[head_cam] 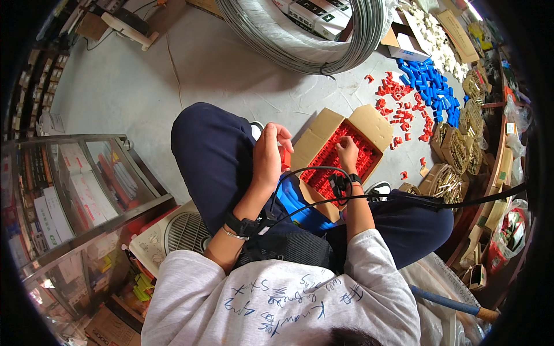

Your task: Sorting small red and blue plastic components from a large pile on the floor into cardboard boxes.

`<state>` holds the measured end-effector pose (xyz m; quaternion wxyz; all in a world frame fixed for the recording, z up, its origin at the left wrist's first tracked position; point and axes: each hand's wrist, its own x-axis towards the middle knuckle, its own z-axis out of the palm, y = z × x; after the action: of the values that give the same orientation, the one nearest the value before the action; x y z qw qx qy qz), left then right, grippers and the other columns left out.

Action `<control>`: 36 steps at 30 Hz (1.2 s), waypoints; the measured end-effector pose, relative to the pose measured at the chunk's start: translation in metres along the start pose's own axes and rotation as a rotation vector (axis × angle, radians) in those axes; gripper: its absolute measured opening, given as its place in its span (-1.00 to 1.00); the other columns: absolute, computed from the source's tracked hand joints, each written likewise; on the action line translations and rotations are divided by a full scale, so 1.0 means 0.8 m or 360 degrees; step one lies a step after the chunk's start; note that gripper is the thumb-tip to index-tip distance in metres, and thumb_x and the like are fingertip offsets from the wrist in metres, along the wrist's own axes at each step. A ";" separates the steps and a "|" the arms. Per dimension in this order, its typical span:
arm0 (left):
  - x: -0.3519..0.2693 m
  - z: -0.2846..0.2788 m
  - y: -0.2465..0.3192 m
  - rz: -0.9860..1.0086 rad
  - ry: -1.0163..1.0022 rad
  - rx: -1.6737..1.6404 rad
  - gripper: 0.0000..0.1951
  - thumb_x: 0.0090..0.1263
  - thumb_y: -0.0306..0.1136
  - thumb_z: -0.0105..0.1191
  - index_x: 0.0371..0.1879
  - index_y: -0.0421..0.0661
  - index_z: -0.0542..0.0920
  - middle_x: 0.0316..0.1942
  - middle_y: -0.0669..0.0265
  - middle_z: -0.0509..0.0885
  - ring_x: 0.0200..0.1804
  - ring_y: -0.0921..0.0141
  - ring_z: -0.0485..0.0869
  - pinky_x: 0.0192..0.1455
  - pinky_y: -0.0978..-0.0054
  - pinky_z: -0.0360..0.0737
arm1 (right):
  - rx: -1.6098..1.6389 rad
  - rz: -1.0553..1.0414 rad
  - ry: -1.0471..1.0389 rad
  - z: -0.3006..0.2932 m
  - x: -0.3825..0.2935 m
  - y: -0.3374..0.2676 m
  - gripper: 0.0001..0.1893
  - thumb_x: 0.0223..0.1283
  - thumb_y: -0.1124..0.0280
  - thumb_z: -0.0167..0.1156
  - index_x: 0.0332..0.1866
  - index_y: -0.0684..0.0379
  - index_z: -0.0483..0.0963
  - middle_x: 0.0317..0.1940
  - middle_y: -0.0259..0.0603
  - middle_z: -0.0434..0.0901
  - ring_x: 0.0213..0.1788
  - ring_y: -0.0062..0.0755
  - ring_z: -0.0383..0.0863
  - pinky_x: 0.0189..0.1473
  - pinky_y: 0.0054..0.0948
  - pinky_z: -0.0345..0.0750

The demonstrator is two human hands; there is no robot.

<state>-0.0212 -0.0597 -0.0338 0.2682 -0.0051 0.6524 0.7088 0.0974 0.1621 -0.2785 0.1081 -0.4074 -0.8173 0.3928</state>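
My left hand is curled around red plastic pipe clips, partly hidden by the palm and fingers. Within an open cardboard box, my right hand has its fingertips down at rows of red pipe clips. Whether those fingers pinch a clip cannot be made out. The box stands on the floor between my legs with its flaps spread, tilted in my view. Below it lies a blue plastic thing, mostly covered by cables and my lap.
Loose red clips and blue pipe couplings lie on the floor at right, with white fittings beyond. A wire coil sits ahead. A glass cabinet is at left, opened boxes of brass-coloured hardware at right. Black cables cross my forearms.
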 end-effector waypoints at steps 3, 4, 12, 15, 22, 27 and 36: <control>0.001 0.003 -0.001 -0.0011 -0.0015 0.0010 -0.58 0.45 -0.09 -0.43 -0.41 -0.14 0.43 -0.61 0.34 0.46 -0.57 0.54 0.40 -0.50 0.63 0.37 | 0.0012 -0.0062 -0.0087 0.009 0.004 0.020 -0.75 -0.02 0.47 0.19 -0.16 0.22 0.53 -0.35 -0.08 0.65 -0.28 -0.29 0.67 -0.18 -0.41 0.56; 0.001 0.003 -0.002 0.0018 -0.0026 0.0022 -0.58 0.45 -0.09 -0.43 -0.41 -0.14 0.43 -0.61 0.33 0.46 -0.58 0.54 0.40 -0.51 0.63 0.36 | 0.0013 -0.0061 -0.0086 0.012 0.003 0.022 -0.75 -0.02 0.47 0.19 -0.16 0.22 0.53 -0.35 -0.08 0.65 -0.28 -0.29 0.67 -0.18 -0.41 0.56; -0.003 0.002 0.006 -0.0071 -0.0022 0.0030 -0.58 0.46 -0.08 -0.43 -0.41 -0.14 0.43 -0.63 0.35 0.45 -0.59 0.56 0.38 -0.57 0.63 0.35 | 0.0017 0.0001 0.0017 0.002 -0.005 -0.015 -0.84 0.08 0.43 0.17 -0.25 0.24 0.57 -0.40 -0.07 0.65 -0.32 -0.31 0.67 -0.22 -0.42 0.56; -0.003 0.002 0.005 -0.0069 -0.0015 0.0035 -0.58 0.46 -0.07 -0.42 -0.41 -0.13 0.43 -0.63 0.35 0.44 -0.60 0.56 0.38 -0.58 0.64 0.35 | 0.0042 -0.0020 0.0028 0.003 -0.005 -0.014 -0.84 0.10 0.42 0.17 -0.25 0.23 0.57 -0.41 -0.08 0.65 -0.33 -0.32 0.67 -0.23 -0.42 0.56; -0.001 0.001 0.000 -0.0026 -0.0028 0.0056 -0.58 0.47 -0.07 -0.40 -0.41 -0.13 0.43 -0.64 0.34 0.46 -0.58 0.56 0.40 -0.49 0.62 0.34 | 0.0205 -0.0056 0.0047 0.013 -0.004 -0.010 -0.81 0.12 0.42 0.16 -0.20 0.28 0.54 -0.32 -0.07 0.65 -0.27 -0.32 0.66 -0.19 -0.42 0.55; -0.001 0.001 -0.002 -0.0037 -0.0029 0.0051 -0.58 0.48 -0.07 -0.39 -0.41 -0.13 0.43 -0.64 0.35 0.47 -0.56 0.55 0.40 -0.46 0.61 0.35 | 0.0148 0.0007 -0.0085 0.011 -0.002 -0.005 -0.80 0.12 0.44 0.13 -0.18 0.27 0.54 -0.31 -0.06 0.64 -0.26 -0.29 0.66 -0.15 -0.40 0.54; -0.001 -0.001 -0.005 0.0007 -0.0009 0.0077 -0.59 0.48 -0.07 -0.38 -0.42 -0.12 0.43 -0.64 0.36 0.46 -0.55 0.56 0.42 -0.46 0.63 0.35 | 0.0110 -0.0195 -0.0129 0.013 0.003 -0.001 -0.81 0.10 0.52 0.08 -0.18 0.26 0.53 -0.31 -0.05 0.64 -0.21 -0.23 0.65 -0.11 -0.38 0.54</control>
<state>-0.0197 -0.0607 -0.0371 0.2685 0.0050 0.6686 0.6935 0.0899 0.1580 -0.2850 0.1127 -0.3364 -0.8305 0.4295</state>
